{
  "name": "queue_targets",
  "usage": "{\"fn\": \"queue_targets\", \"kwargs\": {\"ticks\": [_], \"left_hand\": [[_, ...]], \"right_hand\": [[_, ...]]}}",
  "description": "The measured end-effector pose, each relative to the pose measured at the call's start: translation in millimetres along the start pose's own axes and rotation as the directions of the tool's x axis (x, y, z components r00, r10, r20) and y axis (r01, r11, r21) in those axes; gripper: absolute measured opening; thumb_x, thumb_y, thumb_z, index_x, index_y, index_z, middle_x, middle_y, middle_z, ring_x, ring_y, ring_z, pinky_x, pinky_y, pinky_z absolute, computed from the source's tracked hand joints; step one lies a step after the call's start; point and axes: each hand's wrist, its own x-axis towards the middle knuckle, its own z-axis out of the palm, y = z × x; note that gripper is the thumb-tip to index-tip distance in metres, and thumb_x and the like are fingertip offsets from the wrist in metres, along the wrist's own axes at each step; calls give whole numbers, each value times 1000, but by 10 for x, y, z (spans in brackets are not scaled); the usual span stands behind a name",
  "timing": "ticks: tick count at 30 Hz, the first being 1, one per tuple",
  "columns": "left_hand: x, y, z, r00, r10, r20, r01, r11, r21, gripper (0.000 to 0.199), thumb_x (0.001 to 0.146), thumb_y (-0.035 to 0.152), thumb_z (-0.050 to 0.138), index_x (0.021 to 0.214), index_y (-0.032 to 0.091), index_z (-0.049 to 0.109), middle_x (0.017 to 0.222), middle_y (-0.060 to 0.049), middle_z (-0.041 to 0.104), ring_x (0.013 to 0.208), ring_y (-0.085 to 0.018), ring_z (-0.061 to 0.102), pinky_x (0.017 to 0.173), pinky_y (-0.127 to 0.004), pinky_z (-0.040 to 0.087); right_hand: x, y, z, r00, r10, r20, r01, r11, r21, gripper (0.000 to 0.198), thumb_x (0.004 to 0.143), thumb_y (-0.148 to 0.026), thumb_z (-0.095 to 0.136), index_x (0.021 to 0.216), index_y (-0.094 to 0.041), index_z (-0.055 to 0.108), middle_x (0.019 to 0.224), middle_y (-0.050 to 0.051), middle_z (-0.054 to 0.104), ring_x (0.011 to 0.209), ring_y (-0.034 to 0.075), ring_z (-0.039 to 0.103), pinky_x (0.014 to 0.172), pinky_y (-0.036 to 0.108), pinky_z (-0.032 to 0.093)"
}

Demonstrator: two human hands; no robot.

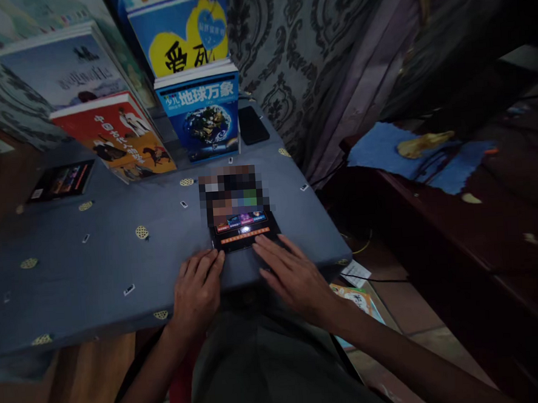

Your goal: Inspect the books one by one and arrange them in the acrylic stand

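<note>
A: While both hands lie flat at the lower middle of the frame, what could go wrong?

B: My guess is the book [244, 227] could slide. It lies close to the near edge of the table [94, 261], and the blue cloth looks smooth. A push from the fingertips could shift it, or a pull toward the body could drag it over the edge.

A: Where is it relative to the hands?

B: Just above them in the frame. The left hand [197, 291] is open, palm down, fingertips touching the book's lower left corner. The right hand [294, 276] is open too, fingers spread, lying along its lower right edge. Neither grips anything.

A: And farther back?

B: 1 dark flat book [61, 180] lies at the left. Behind, in the upper left, 2 stacks of books lean: a red book [119, 137] in front, and a blue book with a globe [204, 111]. A black phone [252, 125] lies beside that one. A patterned curtain [297, 60] hangs behind.
</note>
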Motion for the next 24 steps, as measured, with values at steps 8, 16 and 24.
{"fn": "queue_targets", "kwargs": {"ticks": [8, 16, 24], "left_hand": [[136, -200, -24, 998, -40, 44, 44, 996, -82, 32, 95, 4, 44, 116, 19, 64, 119, -12, 69, 115, -26, 62, 95, -44, 55], [445, -729, 92, 943, 58, 327, -46, 998, -46, 77, 83, -6, 37, 154, 23, 37, 160, -9, 44, 152, -24, 35, 118, -51, 40], [377, -694, -26, 904, 151, 400, -121, 988, -100, 71, 91, 3, 40, 158, 24, 28, 160, -10, 44, 151, -22, 36, 122, -51, 36]], "right_hand": [[-134, 306, -147, 996, 76, -37, -78, 995, -60, 39, 103, -18, 46, 141, -21, 56, 139, 13, 66, 133, 25, 60, 113, 53, 47], [83, 584, -138, 996, 17, 91, -12, 998, -66, 45, 103, -34, 50, 145, -18, 52, 148, 15, 58, 143, 27, 49, 114, 53, 47], [-94, 549, -167, 990, -79, 114, 89, 992, -89, 66, 95, -39, 66, 153, -17, 43, 149, 16, 57, 143, 30, 48, 114, 56, 46]]}}
